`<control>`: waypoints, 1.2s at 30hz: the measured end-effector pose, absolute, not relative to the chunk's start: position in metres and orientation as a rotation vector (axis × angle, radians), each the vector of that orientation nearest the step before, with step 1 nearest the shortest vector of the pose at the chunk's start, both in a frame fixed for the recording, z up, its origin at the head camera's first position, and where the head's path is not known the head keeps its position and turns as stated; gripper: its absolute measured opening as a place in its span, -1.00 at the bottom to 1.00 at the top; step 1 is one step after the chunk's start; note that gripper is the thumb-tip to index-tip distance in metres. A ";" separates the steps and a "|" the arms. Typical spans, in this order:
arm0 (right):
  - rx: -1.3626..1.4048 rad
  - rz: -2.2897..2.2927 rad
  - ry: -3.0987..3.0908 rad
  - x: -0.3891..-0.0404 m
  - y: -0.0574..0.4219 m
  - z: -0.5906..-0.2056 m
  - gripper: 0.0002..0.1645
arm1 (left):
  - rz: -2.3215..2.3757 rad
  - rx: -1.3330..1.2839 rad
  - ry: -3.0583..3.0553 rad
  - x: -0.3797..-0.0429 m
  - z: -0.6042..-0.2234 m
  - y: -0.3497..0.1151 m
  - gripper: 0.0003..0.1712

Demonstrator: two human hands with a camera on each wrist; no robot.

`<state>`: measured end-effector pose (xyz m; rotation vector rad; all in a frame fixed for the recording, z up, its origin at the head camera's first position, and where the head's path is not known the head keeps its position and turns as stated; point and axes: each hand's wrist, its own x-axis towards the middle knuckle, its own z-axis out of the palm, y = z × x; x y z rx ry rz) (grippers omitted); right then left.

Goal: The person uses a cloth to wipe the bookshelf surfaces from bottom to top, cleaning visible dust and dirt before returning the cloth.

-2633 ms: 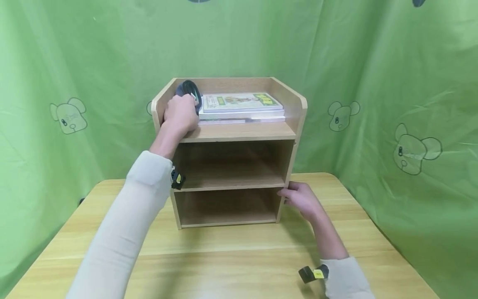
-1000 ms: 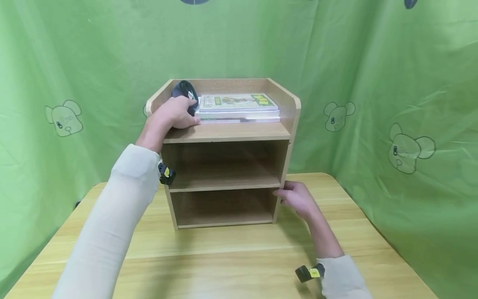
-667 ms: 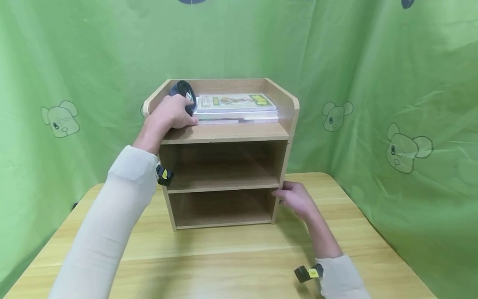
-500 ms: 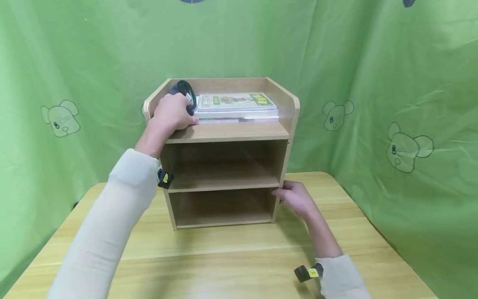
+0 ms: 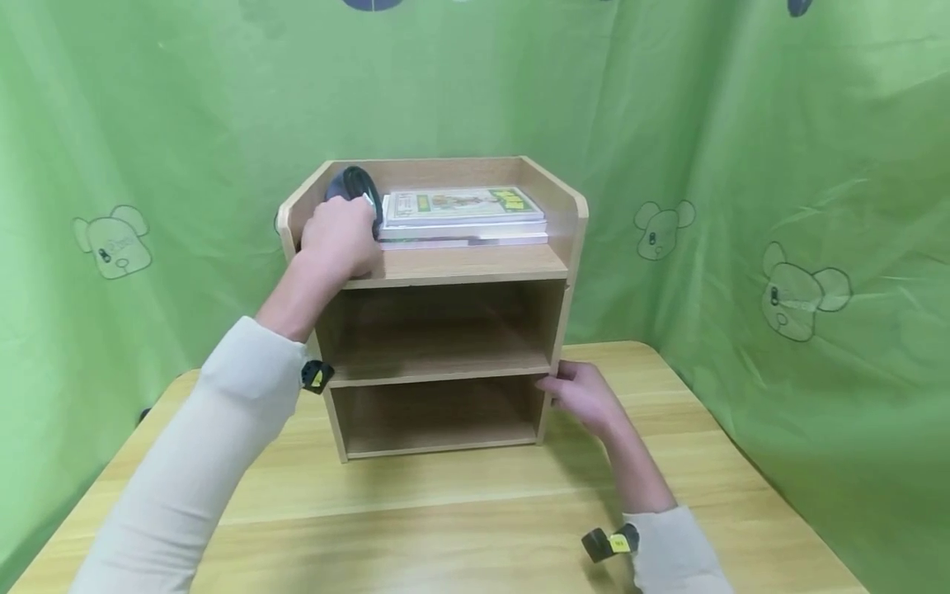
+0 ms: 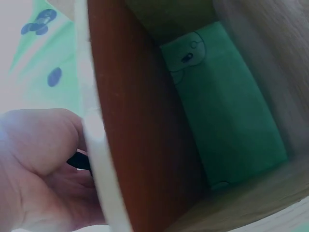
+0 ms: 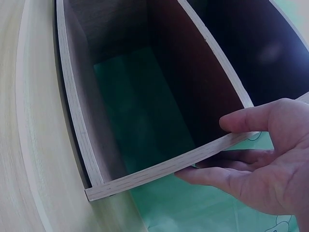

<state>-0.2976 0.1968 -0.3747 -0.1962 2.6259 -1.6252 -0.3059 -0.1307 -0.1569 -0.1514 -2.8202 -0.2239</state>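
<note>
- Fingers first: on the left hand they look curled round the dark roll, a black piece showing inside the hand in the left wrist view; the tips are hidden from me; on the right hand they pinch the right side of the shelf unit, thumb in the lowest compartment, the others outside.
- The roll stands in the left corner of the top shelf, close beside the books; I judge it light and pliable, hard to harm by squeezing; I'd take it across its two sides, clear of the pale tag.
- The shelf unit reads to me as stiff board, probably the heaviest thing here, liable to slide if shoved; its thin side edge offers a firm hold.
- The books lie flat in a stack; their covers may slip over one another, so I'd grip all together at the front corners.
- Under the unit spreads the wood-patterned tabletop; behind hangs a green curtain.
</note>
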 end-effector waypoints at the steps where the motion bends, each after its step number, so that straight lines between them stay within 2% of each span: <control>1: -0.198 -1.622 2.627 -0.298 0.197 -0.375 -0.35 | -0.218 -0.159 -2.825 -0.303 -0.156 -0.131 -0.79; 4: -0.195 -1.623 2.625 -0.298 0.196 -0.375 -0.34 | -0.175 -0.188 -2.831 -0.294 -0.154 -0.129 -0.77; 10: -0.195 -1.608 2.630 -0.299 0.197 -0.376 -0.33 | -0.087 -0.238 -2.796 -0.271 -0.156 -0.126 -0.86; 18: -0.206 -1.624 2.619 -0.300 0.196 -0.375 -0.34 | -0.048 -0.285 -2.763 -0.241 -0.152 -0.128 -0.80; 24: -0.208 -1.633 2.603 -0.299 0.197 -0.375 -0.32 | -0.160 -0.351 -2.763 -0.238 -0.148 -0.137 -0.71; 29: -0.208 -1.635 2.601 -0.300 0.198 -0.376 -0.32 | -0.287 -0.421 -2.810 -0.234 -0.140 -0.148 -0.76; 36: -0.217 -1.626 2.613 -0.300 0.198 -0.376 -0.32 | -0.393 -0.448 -2.826 -0.217 -0.122 -0.161 -0.71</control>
